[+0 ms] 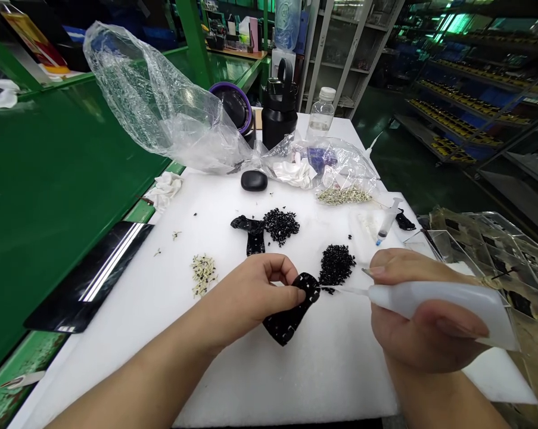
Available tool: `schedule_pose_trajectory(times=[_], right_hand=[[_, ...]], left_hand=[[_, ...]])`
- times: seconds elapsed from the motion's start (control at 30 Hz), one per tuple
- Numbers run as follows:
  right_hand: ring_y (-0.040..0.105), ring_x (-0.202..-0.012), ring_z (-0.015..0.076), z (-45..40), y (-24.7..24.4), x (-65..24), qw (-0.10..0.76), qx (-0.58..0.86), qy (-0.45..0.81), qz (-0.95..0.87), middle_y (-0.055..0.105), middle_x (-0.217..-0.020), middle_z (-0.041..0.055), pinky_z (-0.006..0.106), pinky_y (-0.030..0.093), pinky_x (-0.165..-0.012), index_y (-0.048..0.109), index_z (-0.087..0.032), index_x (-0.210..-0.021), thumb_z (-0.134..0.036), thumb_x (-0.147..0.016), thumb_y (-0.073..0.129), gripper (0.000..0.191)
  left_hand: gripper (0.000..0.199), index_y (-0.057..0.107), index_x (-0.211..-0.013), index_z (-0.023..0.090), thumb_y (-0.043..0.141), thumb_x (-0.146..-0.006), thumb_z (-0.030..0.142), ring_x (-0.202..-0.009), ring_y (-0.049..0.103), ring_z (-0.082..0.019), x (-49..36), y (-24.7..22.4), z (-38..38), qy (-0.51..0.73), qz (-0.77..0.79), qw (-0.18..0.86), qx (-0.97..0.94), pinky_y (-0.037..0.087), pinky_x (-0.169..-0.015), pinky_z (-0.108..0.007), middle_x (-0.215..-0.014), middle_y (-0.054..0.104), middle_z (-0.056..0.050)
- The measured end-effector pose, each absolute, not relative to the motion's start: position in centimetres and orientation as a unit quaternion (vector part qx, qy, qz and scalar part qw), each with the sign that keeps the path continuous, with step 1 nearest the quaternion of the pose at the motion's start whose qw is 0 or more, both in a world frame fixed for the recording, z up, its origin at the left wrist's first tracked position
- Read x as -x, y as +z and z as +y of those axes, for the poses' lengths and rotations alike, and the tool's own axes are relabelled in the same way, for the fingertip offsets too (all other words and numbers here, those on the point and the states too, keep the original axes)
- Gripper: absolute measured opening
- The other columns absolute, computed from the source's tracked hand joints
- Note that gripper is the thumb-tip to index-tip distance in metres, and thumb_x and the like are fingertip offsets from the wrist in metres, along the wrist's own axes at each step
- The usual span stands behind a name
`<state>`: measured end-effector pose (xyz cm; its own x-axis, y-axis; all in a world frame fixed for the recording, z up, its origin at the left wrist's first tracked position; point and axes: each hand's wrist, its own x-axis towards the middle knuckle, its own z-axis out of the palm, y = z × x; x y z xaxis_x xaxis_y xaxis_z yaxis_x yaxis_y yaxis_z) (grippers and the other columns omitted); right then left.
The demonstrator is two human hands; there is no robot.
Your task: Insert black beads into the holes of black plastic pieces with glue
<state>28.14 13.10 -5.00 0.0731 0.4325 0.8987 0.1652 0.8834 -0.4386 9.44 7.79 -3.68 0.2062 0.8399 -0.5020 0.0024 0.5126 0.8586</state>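
Between the thumb and fingers of my left hand (pixel 269 286) is a flat black plastic part (pixel 291 319) with small holes and light spots. My right hand (pixel 423 322) wraps round a whitish squeeze bottle (pixel 442 301), its thin nozzle pointing left at the part's upper right edge. Whether the tip touches the part I cannot tell. Just beyond the nozzle lies a pile of tiny black pieces (pixel 336 265). A second black pile (pixel 281 226) sits farther back, beside another black part (pixel 253 232). Left of my left hand is a heap of small cream-coloured pieces (pixel 203 274).
Clear plastic bags (pixel 170 113) spread across the back, near a black flask (pixel 280 113) and a clear bottle (pixel 321 113). A black oval case (pixel 254 180) lies in front. A syringe (pixel 388 220) and a compartment box (pixel 496 250) are at right; a glossy black panel (pixel 90 277) is at left.
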Motion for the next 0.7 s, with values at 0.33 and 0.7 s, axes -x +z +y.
schedule_pose_trajectory(times=[0.33,0.7], right_hand=[[0.062,-0.053,0.0187,13.26,-4.71,-27.82,0.694,0.204,0.069,-0.687,0.061,-0.058,0.0019,0.036,0.053,-0.051,0.061,-0.018,-0.066,-0.04,-0.092,0.053,0.035],[0.061,-0.052,0.0183,13.47,-4.81,-27.71,0.709,0.207,0.092,-0.668,0.06,-0.056,0.0015,0.035,0.052,-0.049,0.063,-0.017,-0.065,-0.04,-0.09,0.056,0.035]], left_hand=[[0.023,0.052,-0.076,0.017,0.069,-0.075,0.032,-0.059,0.052,-0.01,-9.36,-3.53,7.76,0.301,0.554,0.675,-0.383,0.042,-0.056,-0.024,-0.071,0.057,0.001],[0.022,0.051,-0.077,0.017,0.068,-0.076,0.032,-0.06,0.05,-0.01,-9.29,-3.61,7.77,0.303,0.554,0.671,-0.388,0.04,-0.055,-0.024,-0.069,0.055,0.002]])
